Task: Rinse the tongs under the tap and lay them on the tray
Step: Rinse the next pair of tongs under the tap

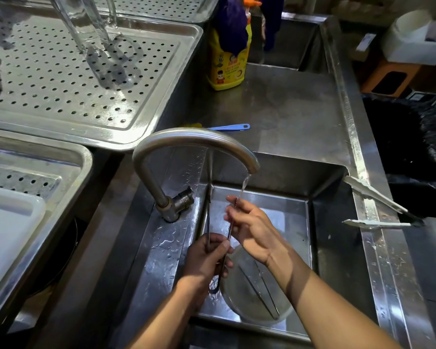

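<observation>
At the far left two perforated trays are sitting on the counter: the lower tray (82, 159) is carrying a white board (8, 235), while the upper tray (136, 134) is carrying clear vessels (86, 28), presumably draining, and is judged the likelier landing place. Moving right, the tap (191, 137) is running a thin stream into the sink (332, 217). The tongs (208, 220) are being held over the basin, not yet on any tray, hinge end down and arms spreading upward. The left hand (207, 260) is closing its grip round their lower part, apparently steadying them. The right hand (249, 225) is pinching its grip on the right arm directly beneath the stream, seemingly so the water is running down the metal while the fingers are rubbing it. Below that hand a round translucent bowl (257, 319) is lying on the sink floor, holding a second thin pair (262, 295); whether it is also holding water cannot be told. At the far right white tongs (378, 205) are resting across the sink rim
</observation>
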### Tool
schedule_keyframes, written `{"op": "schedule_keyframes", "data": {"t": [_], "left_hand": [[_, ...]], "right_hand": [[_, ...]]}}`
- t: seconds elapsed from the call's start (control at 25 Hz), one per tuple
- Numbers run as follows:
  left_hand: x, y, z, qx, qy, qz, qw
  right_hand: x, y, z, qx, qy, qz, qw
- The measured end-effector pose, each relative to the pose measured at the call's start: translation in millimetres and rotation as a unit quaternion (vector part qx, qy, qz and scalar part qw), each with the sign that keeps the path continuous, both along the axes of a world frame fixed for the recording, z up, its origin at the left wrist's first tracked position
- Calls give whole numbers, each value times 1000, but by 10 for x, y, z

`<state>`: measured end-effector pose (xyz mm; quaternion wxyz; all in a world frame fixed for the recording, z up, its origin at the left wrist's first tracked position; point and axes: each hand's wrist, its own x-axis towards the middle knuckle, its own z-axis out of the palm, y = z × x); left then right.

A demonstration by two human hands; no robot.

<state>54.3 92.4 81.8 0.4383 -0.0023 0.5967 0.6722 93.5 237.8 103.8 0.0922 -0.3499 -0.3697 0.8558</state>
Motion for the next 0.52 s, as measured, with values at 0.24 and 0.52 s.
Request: {"op": "schedule_keyframes", "data": {"t": [0.24,0.52], "left_hand": [[-5,84,5,-110,145,13,983],[-3,133,102,-128,207,8,970]], "right_hand": [[-107,-62,38,364,-140,-6,921],[-135,-11,124,318,-132,12,939]]}}
